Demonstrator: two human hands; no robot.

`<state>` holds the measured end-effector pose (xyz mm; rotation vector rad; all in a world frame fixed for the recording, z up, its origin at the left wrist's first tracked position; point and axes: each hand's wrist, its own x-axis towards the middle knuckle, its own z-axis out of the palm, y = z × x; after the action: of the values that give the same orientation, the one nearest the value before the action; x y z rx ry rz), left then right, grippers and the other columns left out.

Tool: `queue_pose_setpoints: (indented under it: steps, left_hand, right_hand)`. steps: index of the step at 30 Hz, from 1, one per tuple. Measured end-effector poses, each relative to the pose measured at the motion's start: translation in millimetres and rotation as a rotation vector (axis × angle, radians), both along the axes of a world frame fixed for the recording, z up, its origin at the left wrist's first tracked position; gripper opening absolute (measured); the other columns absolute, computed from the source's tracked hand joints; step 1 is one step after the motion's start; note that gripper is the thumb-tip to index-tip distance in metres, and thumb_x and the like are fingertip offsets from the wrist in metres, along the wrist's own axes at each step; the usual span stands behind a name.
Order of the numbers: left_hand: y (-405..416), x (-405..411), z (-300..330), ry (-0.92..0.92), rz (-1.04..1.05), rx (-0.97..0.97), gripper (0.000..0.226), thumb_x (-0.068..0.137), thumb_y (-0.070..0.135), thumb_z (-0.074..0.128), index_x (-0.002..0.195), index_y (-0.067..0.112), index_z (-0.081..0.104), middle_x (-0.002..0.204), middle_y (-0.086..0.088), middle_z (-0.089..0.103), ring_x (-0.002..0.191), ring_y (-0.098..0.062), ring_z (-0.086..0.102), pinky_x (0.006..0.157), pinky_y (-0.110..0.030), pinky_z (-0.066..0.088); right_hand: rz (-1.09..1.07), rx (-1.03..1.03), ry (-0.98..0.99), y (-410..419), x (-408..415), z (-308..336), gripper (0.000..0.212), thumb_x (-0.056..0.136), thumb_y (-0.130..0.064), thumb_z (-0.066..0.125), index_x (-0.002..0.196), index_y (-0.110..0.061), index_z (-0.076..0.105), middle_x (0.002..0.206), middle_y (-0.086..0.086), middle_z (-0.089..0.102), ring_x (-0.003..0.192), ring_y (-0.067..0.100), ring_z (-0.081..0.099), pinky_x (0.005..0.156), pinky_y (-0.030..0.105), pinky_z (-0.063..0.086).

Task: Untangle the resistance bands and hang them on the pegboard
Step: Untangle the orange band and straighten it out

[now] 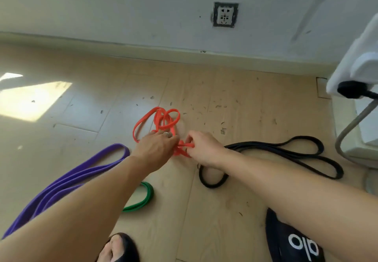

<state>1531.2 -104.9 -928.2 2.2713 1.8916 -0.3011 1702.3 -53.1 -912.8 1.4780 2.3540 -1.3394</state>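
Floor [204, 210]: all four bands lie here; no pegboard in view, so nothing is hung.
Purple band [61, 182]: loose at the left — apart from the knot.
Black band [286, 149]: loose at the right.
Green band [146, 196]: partly under the left arm.
Red band [161, 118]: knotted in the middle — the untangling in hand.
Left hand [155, 147]: its grip on the red loops, fingers curled into them.
Right hand [202, 149]: pinches a red strand.

Tangled band [161, 121] between two others
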Motion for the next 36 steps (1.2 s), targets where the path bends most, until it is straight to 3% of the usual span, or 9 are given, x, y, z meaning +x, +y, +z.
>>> queue_pose_setpoints:
  steps: [4, 10, 15, 18, 21, 26, 29, 31, 36]
  left_hand:
    - [-9, -8, 74, -0.268, 0.046, 0.031, 0.03, 0.091, 0.033, 0.068, 0.119, 0.026, 0.061, 0.112, 0.001, 0.064, 0.098, -0.023, 0.062, 0.081, -0.039, 0.053]
    - [-34, 15, 199, -0.503, 0.128, 0.121, 0.025, 0.092, 0.022, 0.067, 0.116, 0.021, 0.066, 0.11, 0.001, 0.067, 0.104, -0.021, 0.062, 0.089, -0.037, 0.049]
    - [-77, 42, 271, -0.703, 0.206, 0.108, 0.028, 0.087, 0.022, 0.071, 0.115, 0.028, 0.066, 0.105, 0.009, 0.074, 0.103, -0.008, 0.069, 0.096, -0.035, 0.054]
    - [-99, 58, 294, -0.768, 0.229, 0.179, 0.012, 0.093, 0.024, 0.066, 0.104, 0.024, 0.07, 0.097, 0.005, 0.075, 0.095, -0.011, 0.071, 0.088, -0.037, 0.057]
    - [-122, 68, 302, -0.786, 0.22, 0.237, 0.009, 0.097, 0.019, 0.062, 0.101, 0.02, 0.07, 0.09, 0.003, 0.075, 0.08, 0.004, 0.069, 0.072, -0.019, 0.053]
    - [-139, 69, 302, -0.673, 0.186, 0.178, 0.009, 0.095, 0.027, 0.065, 0.087, 0.023, 0.066, 0.078, 0.009, 0.071, 0.073, -0.009, 0.065, 0.072, -0.029, 0.05]
    - [-140, 69, 304, -0.65, 0.184, 0.147, 0.015, 0.093, 0.031, 0.067, 0.083, 0.02, 0.064, 0.075, 0.003, 0.065, 0.069, -0.014, 0.056, 0.07, -0.034, 0.047]
    - [-139, 69, 303, -0.674, 0.187, 0.134, 0.014, 0.093, 0.033, 0.067, 0.086, 0.021, 0.065, 0.079, 0.0, 0.067, 0.074, -0.019, 0.061, 0.074, -0.039, 0.052]
    - [-137, 61, 306, -0.721, 0.215, 0.152, 0.005, 0.094, 0.031, 0.068, 0.09, 0.03, 0.069, 0.085, 0.012, 0.074, 0.083, -0.006, 0.069, 0.086, -0.039, 0.058]
  right_hand:
    - [-0.043, 0.096, 0.12, 1, 3, 81, 0.006, 0.089, -0.016, 0.065, 0.094, -0.018, 0.063, 0.085, -0.004, 0.064, 0.082, 0.018, 0.061, 0.061, 0.025, 0.042]
    - [0.055, 0.205, 0.26, -22, 18, 226, 0.023, 0.078, -0.002, 0.074, 0.086, -0.021, 0.064, 0.081, -0.003, 0.065, 0.075, 0.012, 0.061, 0.067, 0.025, 0.051]
    - [0.086, 0.348, 0.344, -64, 40, 303, 0.022, 0.078, -0.003, 0.074, 0.089, -0.022, 0.068, 0.08, -0.006, 0.07, 0.075, 0.011, 0.067, 0.072, 0.026, 0.056]
    - [0.05, 0.357, 0.455, -86, 54, 323, 0.019, 0.078, -0.009, 0.076, 0.09, -0.021, 0.069, 0.084, -0.001, 0.073, 0.081, 0.014, 0.07, 0.08, 0.035, 0.058]
    - [0.062, 0.335, 0.496, -107, 69, 327, 0.019, 0.07, -0.025, 0.075, 0.088, -0.025, 0.07, 0.087, 0.001, 0.074, 0.083, 0.015, 0.069, 0.081, 0.037, 0.057]
    - [0.077, 0.358, 0.446, -121, 91, 311, 0.021, 0.083, -0.007, 0.076, 0.092, -0.024, 0.071, 0.089, 0.001, 0.076, 0.088, 0.02, 0.072, 0.087, 0.042, 0.059]
    - [0.098, 0.376, 0.412, -119, 92, 312, 0.021, 0.082, -0.005, 0.075, 0.094, -0.022, 0.071, 0.09, -0.003, 0.076, 0.087, 0.013, 0.073, 0.086, 0.036, 0.06]
    - [0.101, 0.386, 0.416, -117, 90, 315, 0.022, 0.082, -0.003, 0.075, 0.095, -0.021, 0.071, 0.09, -0.003, 0.077, 0.086, 0.011, 0.073, 0.084, 0.032, 0.06]
    - [0.133, 0.476, 0.338, -113, 91, 314, 0.024, 0.081, -0.002, 0.074, 0.094, -0.022, 0.07, 0.085, -0.008, 0.073, 0.074, 0.003, 0.068, 0.067, 0.017, 0.054]
